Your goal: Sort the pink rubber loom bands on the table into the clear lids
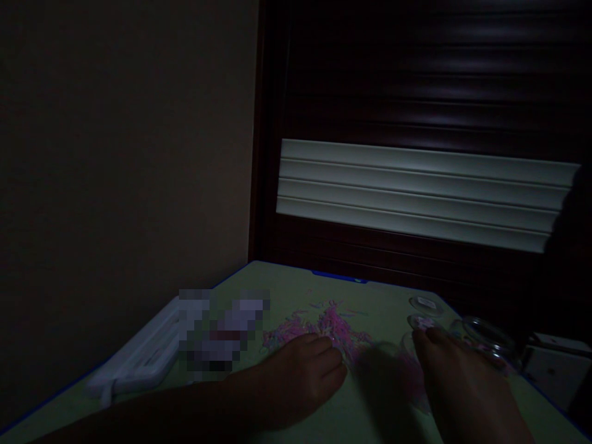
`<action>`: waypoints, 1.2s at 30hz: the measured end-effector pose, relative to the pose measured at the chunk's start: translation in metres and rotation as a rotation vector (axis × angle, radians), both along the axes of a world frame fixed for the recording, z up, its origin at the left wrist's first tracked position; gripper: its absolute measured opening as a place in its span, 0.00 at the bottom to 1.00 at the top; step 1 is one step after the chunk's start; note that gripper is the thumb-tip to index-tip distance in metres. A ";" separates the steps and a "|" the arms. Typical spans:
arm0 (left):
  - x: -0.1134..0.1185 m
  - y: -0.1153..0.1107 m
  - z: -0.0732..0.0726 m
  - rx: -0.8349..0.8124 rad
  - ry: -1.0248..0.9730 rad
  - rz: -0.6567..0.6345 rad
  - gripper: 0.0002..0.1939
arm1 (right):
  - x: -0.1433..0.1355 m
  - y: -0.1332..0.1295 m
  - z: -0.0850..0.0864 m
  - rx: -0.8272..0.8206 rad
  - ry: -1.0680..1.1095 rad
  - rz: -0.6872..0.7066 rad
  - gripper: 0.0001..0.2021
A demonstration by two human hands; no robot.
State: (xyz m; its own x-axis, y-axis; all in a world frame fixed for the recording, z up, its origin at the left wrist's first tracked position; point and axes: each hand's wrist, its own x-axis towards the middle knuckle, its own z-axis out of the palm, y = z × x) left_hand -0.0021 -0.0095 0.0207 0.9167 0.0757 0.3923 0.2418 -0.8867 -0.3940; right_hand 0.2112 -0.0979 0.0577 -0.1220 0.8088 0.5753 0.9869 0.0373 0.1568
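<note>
A loose pile of thin pink and pale pieces (335, 327) lies spread over the middle of the light table. My left hand (300, 376) rests at the near edge of this pile with its fingers curled; whatever they may hold is hidden. On the right, my right hand (462, 382) reaches over a small clear round container, fingers pointing down and partly hidden behind the hand. More pink pieces (414, 376) show beside it. Just beyond the right hand sits a small round container (423, 322) with pale contents.
A white power strip (139, 354) with a cable lies at the left, beside a blurred-out item (231, 333). A round lid (426, 304) and a larger clear container (488, 333) stand at the right. Past the table's right edge is a white box (555, 370).
</note>
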 end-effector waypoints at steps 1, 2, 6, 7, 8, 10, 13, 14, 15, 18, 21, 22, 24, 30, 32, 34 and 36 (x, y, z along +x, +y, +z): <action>0.000 0.000 0.000 0.002 0.004 -0.003 0.03 | -0.001 0.000 0.001 -0.025 -0.037 -0.043 0.17; 0.000 0.001 -0.001 0.005 0.007 -0.003 0.03 | -0.003 -0.001 0.001 -0.052 -0.086 -0.098 0.18; 0.000 0.000 -0.001 0.003 0.013 0.004 0.03 | -0.007 -0.001 0.003 -0.094 -0.153 -0.184 0.20; 0.000 0.000 -0.001 0.003 0.009 0.006 0.03 | -0.007 -0.001 0.003 -0.103 -0.153 -0.178 0.20; 0.000 0.000 -0.001 0.005 0.005 0.009 0.03 | -0.007 -0.001 0.003 -0.111 -0.152 -0.171 0.20; 0.000 -0.001 -0.001 0.014 -0.009 0.015 0.03 | -0.006 -0.001 0.003 -0.115 -0.153 -0.164 0.19; 0.000 -0.001 -0.002 0.020 -0.020 0.016 0.03 | -0.005 -0.001 0.004 -0.098 -0.167 -0.167 0.19; 0.000 -0.001 -0.002 0.020 -0.019 0.014 0.03 | -0.004 -0.001 0.003 -0.095 -0.172 -0.165 0.19; 0.000 0.000 -0.002 0.018 -0.015 0.013 0.03 | -0.004 -0.001 0.003 -0.095 -0.176 -0.159 0.19; 0.000 0.000 -0.001 0.005 0.010 0.012 0.04 | -0.001 0.000 0.000 -0.096 -0.174 -0.141 0.18; 0.000 -0.001 0.000 -0.011 0.023 0.019 0.04 | 0.000 0.001 -0.002 -0.088 -0.166 -0.132 0.19; 0.000 -0.001 0.000 -0.014 0.021 0.023 0.04 | 0.000 0.002 -0.002 -0.089 -0.161 -0.126 0.19; 0.000 -0.001 -0.001 -0.015 0.019 0.027 0.04 | 0.000 0.002 -0.002 -0.098 -0.151 -0.118 0.19; 0.000 0.001 -0.004 0.001 0.017 0.023 0.03 | 0.000 0.002 -0.002 -0.097 -0.148 -0.125 0.19; 0.000 0.001 -0.004 0.008 0.004 0.023 0.03 | 0.000 0.002 -0.002 -0.097 -0.155 -0.131 0.19; 0.001 0.001 -0.004 0.018 -0.009 0.015 0.03 | -0.001 0.002 -0.001 -0.090 -0.167 -0.136 0.20; 0.001 0.001 -0.004 0.027 -0.018 0.016 0.03 | -0.001 0.003 -0.001 -0.083 -0.171 -0.133 0.20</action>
State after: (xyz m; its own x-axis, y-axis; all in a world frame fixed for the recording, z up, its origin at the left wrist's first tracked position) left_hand -0.0014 -0.0081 0.0164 0.9084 0.0789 0.4106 0.2627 -0.8718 -0.4136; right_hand 0.2106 -0.0954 0.0568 -0.1012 0.8680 0.4861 0.9433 -0.0715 0.3241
